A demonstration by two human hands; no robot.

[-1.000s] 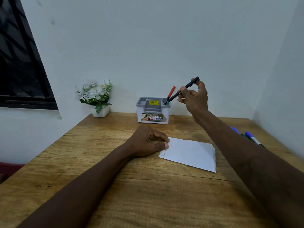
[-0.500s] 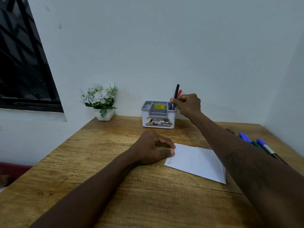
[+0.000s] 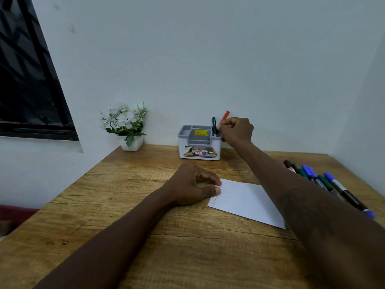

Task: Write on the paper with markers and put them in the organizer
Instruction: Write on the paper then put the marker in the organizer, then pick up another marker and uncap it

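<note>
A white and grey organizer (image 3: 188, 142) stands at the back of the wooden desk against the wall. A black marker (image 3: 214, 123) stands upright in its right compartment, with a red marker (image 3: 225, 115) leaning behind it. My right hand (image 3: 236, 130) hovers at the organizer's right rim, fingers curled, fingertips pinched against the black marker. My left hand (image 3: 191, 184) rests on the desk with curled fingers, its thumb and forefinger pressing down the left corner of the white paper (image 3: 250, 201). A line of handwriting runs along the paper's left edge.
Several markers (image 3: 325, 182) with blue, green and black caps lie in a row at the desk's right side. A small white pot of white flowers (image 3: 127, 126) stands at the back left corner. A dark window (image 3: 25, 80) is on the left wall.
My right hand carried the black marker from a slant above the organizer, turned it upright and lowered it into the right compartment. My left hand stayed on the paper.
</note>
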